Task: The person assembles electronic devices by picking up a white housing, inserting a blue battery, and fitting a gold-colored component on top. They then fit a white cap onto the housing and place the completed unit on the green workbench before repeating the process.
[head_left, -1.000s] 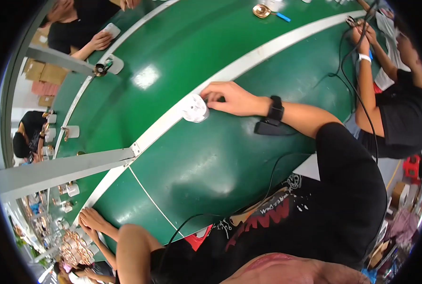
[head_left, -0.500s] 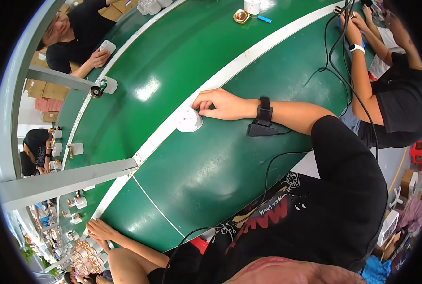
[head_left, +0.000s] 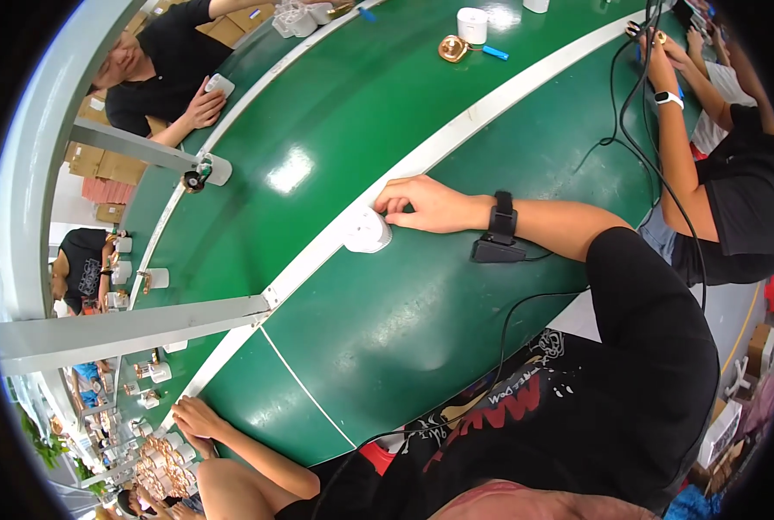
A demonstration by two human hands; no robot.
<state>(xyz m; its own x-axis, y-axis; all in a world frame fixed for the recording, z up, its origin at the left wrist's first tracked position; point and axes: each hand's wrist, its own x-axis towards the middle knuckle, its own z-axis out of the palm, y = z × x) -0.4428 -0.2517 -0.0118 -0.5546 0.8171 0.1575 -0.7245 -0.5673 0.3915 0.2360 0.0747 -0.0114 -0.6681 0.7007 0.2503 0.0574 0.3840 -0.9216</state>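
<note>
My right hand (head_left: 430,205), with a black strap and small black box at its wrist, reaches in from the right. Its curled fingers touch the far right side of a white cylindrical plastic housing (head_left: 367,231) with small holes in its top face. The housing stands on the dark green table (head_left: 361,329) against the white rail (head_left: 404,180). At the lower left, my left hand (head_left: 198,418) rests on the same rail, fingers loosely bent, with nothing visible in them. A large piece of bare skin beside that forearm cannot be made out clearly.
Beyond the rail runs a bright green belt (head_left: 335,130) with another white housing (head_left: 472,26), a copper-coloured round part (head_left: 453,48) and a blue piece. A grey metal post (head_left: 144,316) crosses the left. Co-workers sit across and at the upper right. Black cables (head_left: 617,95) hang there.
The whole view has shifted, so everything appears lower and further right. My right hand keeps its place at the white housing, and my left hand stays on the rail.
</note>
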